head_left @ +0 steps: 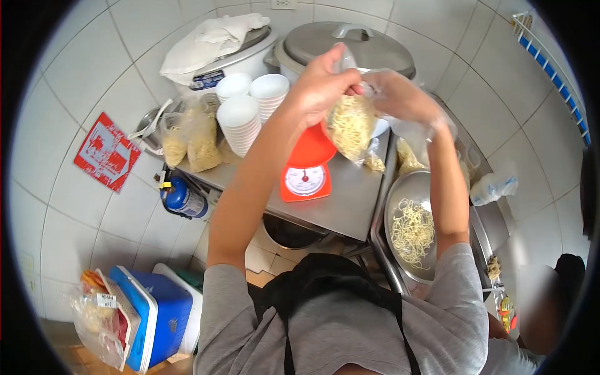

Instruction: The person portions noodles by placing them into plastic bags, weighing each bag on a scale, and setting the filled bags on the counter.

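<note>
My left hand (328,84) is closed on the gathered neck of a clear plastic bag of noodles (351,128), which hangs in front of it above the scale. Beside it, my right hand (400,94), covered by loose clear plastic, has its fingers at the same bag neck; the fingertips are partly hidden. Below is a red kitchen scale (305,181) with a round dial and a red pan (312,148). To the right, a metal basin (395,195) holds loose noodles (412,232). A small bag (374,156) lies by the table edge.
Stacked white bowls (239,125) and bagged noodles (203,140) stand on the metal table (347,206), left of the scale. Large lidded pots (347,50) are behind. A blue fire extinguisher (185,197) and blue cooler (165,312) are left. Another person (540,312) is at lower right.
</note>
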Demonstrator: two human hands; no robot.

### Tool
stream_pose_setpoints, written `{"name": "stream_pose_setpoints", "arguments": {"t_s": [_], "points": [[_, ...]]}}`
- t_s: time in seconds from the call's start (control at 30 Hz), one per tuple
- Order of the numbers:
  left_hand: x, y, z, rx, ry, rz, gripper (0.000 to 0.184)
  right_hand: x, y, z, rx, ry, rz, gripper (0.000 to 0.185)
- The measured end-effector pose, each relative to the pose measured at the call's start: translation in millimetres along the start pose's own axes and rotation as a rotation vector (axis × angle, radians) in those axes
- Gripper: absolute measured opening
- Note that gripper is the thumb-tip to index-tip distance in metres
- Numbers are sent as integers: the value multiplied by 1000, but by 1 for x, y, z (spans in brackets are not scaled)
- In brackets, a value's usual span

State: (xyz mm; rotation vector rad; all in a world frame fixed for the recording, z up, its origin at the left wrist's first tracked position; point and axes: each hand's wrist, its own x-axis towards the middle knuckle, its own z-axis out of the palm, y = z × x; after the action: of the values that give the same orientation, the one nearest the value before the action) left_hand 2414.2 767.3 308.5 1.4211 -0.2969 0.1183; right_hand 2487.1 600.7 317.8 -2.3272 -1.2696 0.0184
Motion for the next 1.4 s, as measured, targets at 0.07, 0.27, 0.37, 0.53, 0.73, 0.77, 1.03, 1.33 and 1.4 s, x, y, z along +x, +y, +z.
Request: {"name": "stream_pose_setpoints", "arguments": {"t_s": [0.07, 0.27, 0.37, 0.53, 0.73, 0.77, 1.03, 1.33, 1.4], "points": [[0, -14, -25, -32, 75, -41, 72, 30, 1, 16, 30, -141, 15, 40], [-12, -43, -78, 68, 220, -116, 71, 76, 28, 62, 203, -138, -109, 35], [-20, -33, -84, 256, 257, -180, 66, 80, 33, 59, 145, -226, -190, 41], [-26, -27, -78, 420, 312, -196, 53, 73, 25, 54, 244, -378, -152, 47], [-32, -20, -78, 479, 286, -210, 49, 63, 32, 46, 240, -364, 9, 34], [-34, -20, -79, 470, 283, -214, 50, 64, 28, 40, 246, -370, 27, 31], [-29, -23, -80, 408, 287, -189, 61, 95, -40, 28, 166, -75, -140, 24], [-21, -25, -83, 309, 218, -174, 60, 100, -1, 62, -200, 86, -118, 24], [-20, -19, -76, 381, 226, -174, 59, 109, 22, 76, -238, 47, -186, 25]]}}
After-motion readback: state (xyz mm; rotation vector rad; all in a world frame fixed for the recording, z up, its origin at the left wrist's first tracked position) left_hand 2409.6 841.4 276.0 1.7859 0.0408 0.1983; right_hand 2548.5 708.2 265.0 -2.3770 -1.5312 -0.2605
